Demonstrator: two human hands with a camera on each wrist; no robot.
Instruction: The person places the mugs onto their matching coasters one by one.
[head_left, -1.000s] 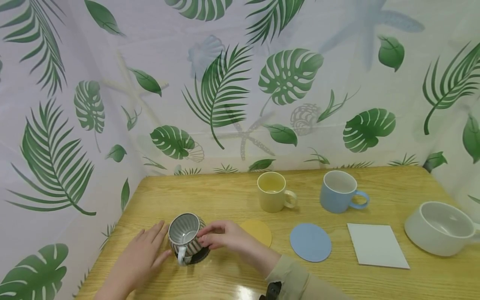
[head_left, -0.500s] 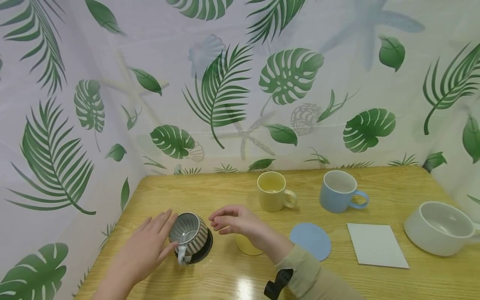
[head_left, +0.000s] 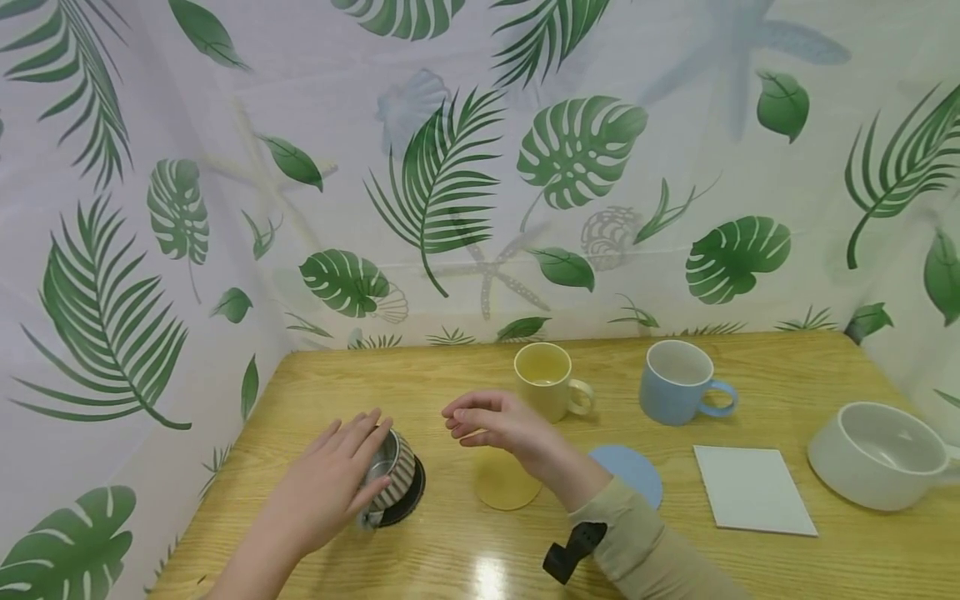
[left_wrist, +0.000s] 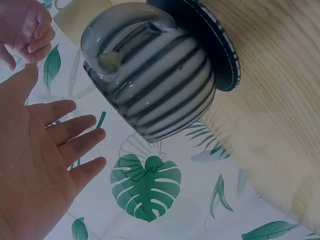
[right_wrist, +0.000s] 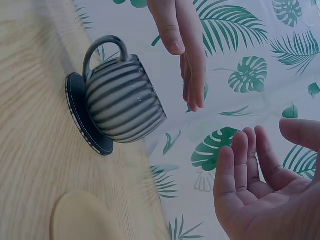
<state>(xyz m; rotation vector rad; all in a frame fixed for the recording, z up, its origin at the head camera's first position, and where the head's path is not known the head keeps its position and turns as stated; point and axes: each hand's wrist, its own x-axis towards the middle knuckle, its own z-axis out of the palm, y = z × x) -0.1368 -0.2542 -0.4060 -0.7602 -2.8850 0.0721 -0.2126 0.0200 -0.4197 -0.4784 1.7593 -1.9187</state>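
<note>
A grey striped mug [right_wrist: 122,100] stands upright on a round black coaster [right_wrist: 80,107] with pale edge stitching, its handle turned toward the person. My left hand [head_left: 330,475] hovers above the mug's left side with fingers straight; in the head view it hides part of the rim. The left wrist view shows a gap between that hand [left_wrist: 40,150] and the mug [left_wrist: 155,75]. Off to the right, my right hand [head_left: 506,429] is in the air, fingers loosely bent and holding nothing. Beneath it lies a round yellow coaster [head_left: 506,483].
A yellow mug [head_left: 543,387] and a blue mug [head_left: 675,387] stand at the back. A round blue coaster [head_left: 637,475], a white square coaster [head_left: 753,492] and a wide white mug [head_left: 873,458] are to the right. Leaf-printed cloth [head_left: 465,208] borders the wooden table.
My right hand has let go of the striped mug and moved up and right. My left hand has risen and shifted right over the mug, which stays on the black coaster.
</note>
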